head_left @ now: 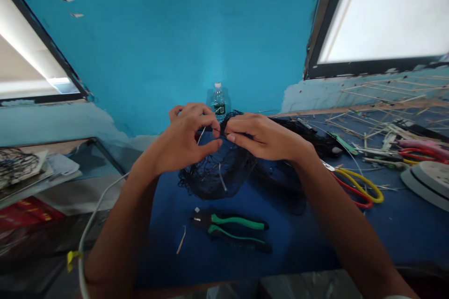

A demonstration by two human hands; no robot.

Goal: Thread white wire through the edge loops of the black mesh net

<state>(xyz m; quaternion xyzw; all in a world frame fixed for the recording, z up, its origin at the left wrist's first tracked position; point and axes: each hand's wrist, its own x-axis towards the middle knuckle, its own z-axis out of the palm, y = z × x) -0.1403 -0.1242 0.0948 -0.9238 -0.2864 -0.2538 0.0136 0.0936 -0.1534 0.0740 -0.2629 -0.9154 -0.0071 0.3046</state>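
Observation:
A bundle of thin black strands or netting (210,175) lies on the blue tabletop under both hands, with a short pale strip on it. My left hand (189,135) is over its left upper part, thumb and index finger curved towards each other with a gap between them; a thin pale strip passes behind the fingers. Close by on the right, my right hand (259,135) pinches the top edge of the black bundle between thumb and fingers. Pliers with green and black handles (238,229) rest in front of the bundle.
A plastic bottle (219,103) stands against the blue wall. On the right are red and yellow scissors (361,187), a grey-white round object (428,182), and thin sticks (372,121). A white cable (93,219) runs past my left arm. Papers (61,166) lie on a left shelf.

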